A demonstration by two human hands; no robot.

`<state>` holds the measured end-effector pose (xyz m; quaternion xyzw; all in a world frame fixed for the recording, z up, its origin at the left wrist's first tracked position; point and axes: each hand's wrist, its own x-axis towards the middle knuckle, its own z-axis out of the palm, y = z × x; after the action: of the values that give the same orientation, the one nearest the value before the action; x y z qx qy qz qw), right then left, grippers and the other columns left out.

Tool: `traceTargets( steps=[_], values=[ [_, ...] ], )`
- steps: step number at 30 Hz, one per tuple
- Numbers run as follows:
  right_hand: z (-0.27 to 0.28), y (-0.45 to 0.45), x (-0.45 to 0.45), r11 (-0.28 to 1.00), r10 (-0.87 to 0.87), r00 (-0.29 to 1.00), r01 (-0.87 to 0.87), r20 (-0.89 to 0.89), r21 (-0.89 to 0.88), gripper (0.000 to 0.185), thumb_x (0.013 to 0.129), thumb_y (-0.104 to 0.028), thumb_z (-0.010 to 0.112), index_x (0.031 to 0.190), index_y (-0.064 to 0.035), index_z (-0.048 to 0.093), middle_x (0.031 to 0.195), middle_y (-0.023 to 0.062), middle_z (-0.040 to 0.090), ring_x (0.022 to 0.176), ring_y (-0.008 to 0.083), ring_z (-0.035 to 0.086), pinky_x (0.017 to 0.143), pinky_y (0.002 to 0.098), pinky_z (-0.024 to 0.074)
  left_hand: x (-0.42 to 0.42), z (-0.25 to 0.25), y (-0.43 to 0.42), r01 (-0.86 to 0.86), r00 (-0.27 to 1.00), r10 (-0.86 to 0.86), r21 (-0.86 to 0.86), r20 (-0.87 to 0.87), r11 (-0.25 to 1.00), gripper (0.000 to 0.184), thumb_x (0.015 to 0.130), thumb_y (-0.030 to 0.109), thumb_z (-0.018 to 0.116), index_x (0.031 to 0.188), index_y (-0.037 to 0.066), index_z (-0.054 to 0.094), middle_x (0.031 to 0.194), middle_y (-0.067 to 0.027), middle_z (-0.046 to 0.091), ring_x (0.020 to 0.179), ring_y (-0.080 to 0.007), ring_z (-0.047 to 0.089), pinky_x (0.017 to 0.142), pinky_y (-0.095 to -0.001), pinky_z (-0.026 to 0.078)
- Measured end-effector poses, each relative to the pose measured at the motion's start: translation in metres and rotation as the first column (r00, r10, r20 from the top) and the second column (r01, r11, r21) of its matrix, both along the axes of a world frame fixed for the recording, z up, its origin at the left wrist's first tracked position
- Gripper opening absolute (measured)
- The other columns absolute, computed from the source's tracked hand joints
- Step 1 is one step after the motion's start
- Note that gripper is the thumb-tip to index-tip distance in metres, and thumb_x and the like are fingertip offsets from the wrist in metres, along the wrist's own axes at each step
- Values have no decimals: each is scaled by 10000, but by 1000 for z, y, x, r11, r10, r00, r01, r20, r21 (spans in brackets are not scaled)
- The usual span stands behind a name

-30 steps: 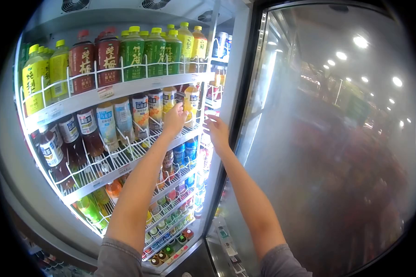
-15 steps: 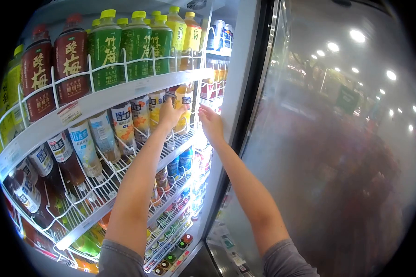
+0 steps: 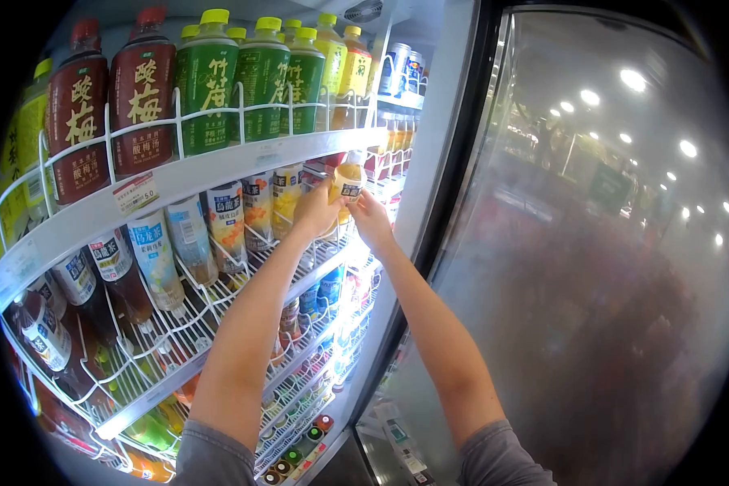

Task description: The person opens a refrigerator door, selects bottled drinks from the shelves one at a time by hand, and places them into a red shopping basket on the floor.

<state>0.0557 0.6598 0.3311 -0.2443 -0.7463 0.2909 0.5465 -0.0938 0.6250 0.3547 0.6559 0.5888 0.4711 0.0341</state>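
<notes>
A yellow-labelled tea bottle (image 3: pixel 349 183) is between my two hands, tilted, at the front of the second shelf. My left hand (image 3: pixel 317 212) closes on its left side, and my right hand (image 3: pixel 369 220) grips it from the right. My fingers hide its lower part. Beside my left hand, another yellow-labelled bottle (image 3: pixel 286 198) stands in the rack. Further left in the same row are an orange-patterned bottle (image 3: pixel 226 227) and a pale blue one (image 3: pixel 155 259).
Above runs a white shelf edge (image 3: pixel 251 154) with wire guards, holding dark red bottles (image 3: pixel 143 97) and green bottles (image 3: pixel 206 93). Lower racks hold more drinks. To the right stands the open, fogged glass door (image 3: pixel 575 267), its dark frame (image 3: pixel 454 178) near my right arm.
The yellow-labelled bottle has come out of its upright place in the row and tilted. My right hand has moved in and closed on it alongside my left. The view has shifted slightly.
</notes>
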Motion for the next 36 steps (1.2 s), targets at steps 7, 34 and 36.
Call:
traceTargets(
  steps=[7, 34, 36],
  values=[
    [12, -29, 16, 973, -207, 978, 205, 4, 106, 355, 935, -155, 611, 1264, -22, 605, 1119, 122, 714, 1017, 188, 672, 856, 300, 498, 4, -5, -4, 204, 974, -221, 228, 49, 952, 602, 917, 329, 649, 1430, 86, 450, 1196, -185, 663, 1087, -368, 632, 915, -411, 492],
    [-32, -199, 87, 942, 281, 953, -296, -116, -155, 660, 951, -74, 605, 1535, -78, 297, 1371, 123, 544, 1183, 210, 573, 961, 305, 495, 69, -62, -186, 314, 834, -385, 234, 395, 920, 470, 991, 324, 569, 1346, 21, 519, 1092, -124, 655, 908, -186, 632, 801, -316, 517],
    [-35, -218, 86, 882, 356, 909, -403, -217, -243, 659, 944, -71, 616, 1525, -43, 304, 1382, 112, 540, 1185, 225, 572, 973, 310, 488, 76, -67, -210, 292, 800, -382, 258, 462, 921, 471, 989, 329, 572, 1341, 20, 521, 1080, -116, 654, 899, -180, 630, 798, -314, 515]
  ],
)
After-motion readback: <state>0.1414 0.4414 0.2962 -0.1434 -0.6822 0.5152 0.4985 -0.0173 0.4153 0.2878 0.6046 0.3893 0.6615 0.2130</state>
